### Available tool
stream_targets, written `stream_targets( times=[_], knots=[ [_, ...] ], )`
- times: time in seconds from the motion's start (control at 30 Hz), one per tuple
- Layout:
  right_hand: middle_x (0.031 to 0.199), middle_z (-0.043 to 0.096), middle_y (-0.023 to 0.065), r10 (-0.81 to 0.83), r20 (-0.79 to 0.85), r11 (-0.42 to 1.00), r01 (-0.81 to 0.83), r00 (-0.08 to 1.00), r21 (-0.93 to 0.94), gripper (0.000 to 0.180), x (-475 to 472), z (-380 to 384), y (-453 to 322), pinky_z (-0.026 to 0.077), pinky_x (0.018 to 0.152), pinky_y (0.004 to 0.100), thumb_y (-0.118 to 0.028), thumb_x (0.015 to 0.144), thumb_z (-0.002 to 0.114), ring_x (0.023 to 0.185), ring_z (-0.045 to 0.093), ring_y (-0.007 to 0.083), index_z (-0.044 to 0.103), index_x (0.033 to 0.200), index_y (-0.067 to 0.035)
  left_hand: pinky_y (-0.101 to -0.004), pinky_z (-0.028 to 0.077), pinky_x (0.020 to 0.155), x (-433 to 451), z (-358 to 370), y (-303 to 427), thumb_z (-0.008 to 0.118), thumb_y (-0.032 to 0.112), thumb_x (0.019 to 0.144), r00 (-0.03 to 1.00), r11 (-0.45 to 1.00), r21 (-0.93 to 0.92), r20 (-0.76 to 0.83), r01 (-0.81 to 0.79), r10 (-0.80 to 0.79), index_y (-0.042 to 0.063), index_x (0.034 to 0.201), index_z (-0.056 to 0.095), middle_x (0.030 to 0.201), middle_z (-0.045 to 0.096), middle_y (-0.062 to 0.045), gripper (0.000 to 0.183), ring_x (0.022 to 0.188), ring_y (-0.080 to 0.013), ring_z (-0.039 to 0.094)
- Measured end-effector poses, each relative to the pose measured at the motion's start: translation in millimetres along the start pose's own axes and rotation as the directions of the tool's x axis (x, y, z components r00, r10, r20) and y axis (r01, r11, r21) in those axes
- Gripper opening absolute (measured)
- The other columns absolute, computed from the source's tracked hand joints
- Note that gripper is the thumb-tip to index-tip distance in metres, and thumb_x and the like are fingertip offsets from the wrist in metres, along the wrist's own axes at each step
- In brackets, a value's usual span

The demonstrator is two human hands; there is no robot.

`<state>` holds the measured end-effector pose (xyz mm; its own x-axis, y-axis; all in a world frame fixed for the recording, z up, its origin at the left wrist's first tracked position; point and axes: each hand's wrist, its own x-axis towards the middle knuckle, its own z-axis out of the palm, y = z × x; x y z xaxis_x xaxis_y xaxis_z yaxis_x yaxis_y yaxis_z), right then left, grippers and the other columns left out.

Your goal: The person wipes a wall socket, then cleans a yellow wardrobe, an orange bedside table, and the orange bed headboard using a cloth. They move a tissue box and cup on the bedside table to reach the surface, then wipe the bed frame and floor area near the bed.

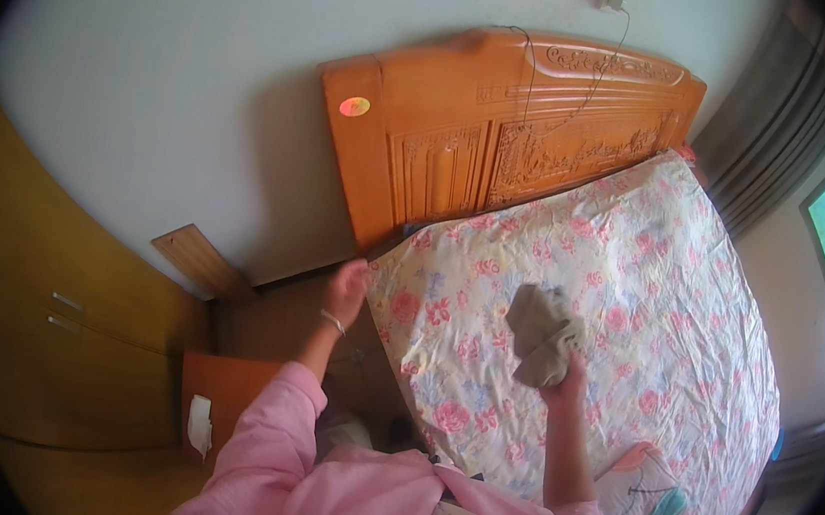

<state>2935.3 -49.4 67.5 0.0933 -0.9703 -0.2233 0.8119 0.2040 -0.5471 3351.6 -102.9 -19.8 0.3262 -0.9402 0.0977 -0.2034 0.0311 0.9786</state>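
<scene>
My right hand [570, 383] grips a bunched grey-beige cloth [544, 335] above the bed. The cloth hangs folded over and hides most of the fingers. My left hand [347, 290], with a pale bracelet on its wrist, is raised at the near left corner of the floral bedsheet [471, 347]. Its fingers look bent and are blurred; whether they touch the sheet edge cannot be made out. Pink and blue flowers cover the wrinkled sheet, which spreads over the mattress up to the carved wooden headboard [436, 177].
A patterned cushion or folded fabric [634, 484] lies on the bed at my right. To my left stand a yellow-brown wardrobe [62, 364] and an orange-brown panel [233, 382]. A wooden board [201, 262] leans by the wall. A cable [529, 81] hangs over the headboard.
</scene>
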Motion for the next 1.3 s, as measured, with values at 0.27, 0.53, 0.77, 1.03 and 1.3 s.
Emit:
stream_targets(
  times=[0.27,0.53,0.77,1.03,1.3],
  knots=[
    [0.122,0.057,0.0146,-0.493,0.295,0.714,0.574,0.819,-0.4,0.044,111,145,-77,0.051,0.089,0.0354,-0.009,0.09,0.056,0.107,0.06,0.0241,0.043,0.13,0.003,-0.0276,0.049,0.081,147,-40,148,0.052,0.005,0.089,0.858,0.869,0.129,-0.142,-0.478,0.493,0.007,0.125,0.054,0.113,0.062,-0.006,0.036,0.101,-0.0156,0.059],
    [0.104,0.067,0.0125,-0.495,0.853,-0.616,0.626,0.165,-0.479,0.028,282,372,-80,0.05,0.078,0.0352,-0.003,0.082,0.06,0.093,0.064,0.0255,0.064,0.11,-0.006,-0.0422,0.035,0.102,280,-107,174,0.049,0.01,0.09,0.59,0.55,0.513,-0.099,-0.659,0.801,0.001,0.131,0.047,0.13,0.052,-0.014,0.042,0.12,-0.0303,0.048],
    [0.12,0.061,0.0065,-0.194,0.777,-0.734,0.436,0.599,-0.52,0.048,487,405,-62,0.046,0.094,0.0393,-0.005,0.074,0.056,0.111,0.056,0.0254,0.063,0.118,-0.022,-0.0485,0.029,0.106,345,-81,127,0.041,0.024,0.095,0.635,0.613,0.257,0.0,-0.747,0.773,-0.004,0.133,0.04,0.137,0.039,-0.024,0.047,0.126,-0.0383,0.037],
    [0.073,0.057,0.0043,-0.247,0.695,-0.921,0.059,0.675,-0.385,0.002,513,393,51,0.04,0.065,0.0502,-0.019,0.069,0.06,0.069,0.052,0.0242,0.059,0.07,-0.018,-0.0498,0.035,0.101,357,-53,131,0.02,0.04,0.101,0.533,0.534,0.269,-0.082,-0.802,0.842,-0.004,0.127,0.045,0.13,0.042,-0.024,0.057,0.122,-0.0373,0.04],
    [0.064,0.059,0.0102,-0.271,0.703,-0.661,0.404,0.657,-0.633,0.007,462,352,161,0.042,0.057,0.049,-0.014,0.068,0.058,0.06,0.054,0.0255,0.062,0.065,-0.009,-0.0485,0.038,0.097,310,0,133,0.021,0.044,0.1,0.419,0.414,0.17,-0.004,-0.894,0.908,-0.003,0.123,0.047,0.126,0.046,-0.024,0.058,0.117,-0.0375,0.044]
  ],
)
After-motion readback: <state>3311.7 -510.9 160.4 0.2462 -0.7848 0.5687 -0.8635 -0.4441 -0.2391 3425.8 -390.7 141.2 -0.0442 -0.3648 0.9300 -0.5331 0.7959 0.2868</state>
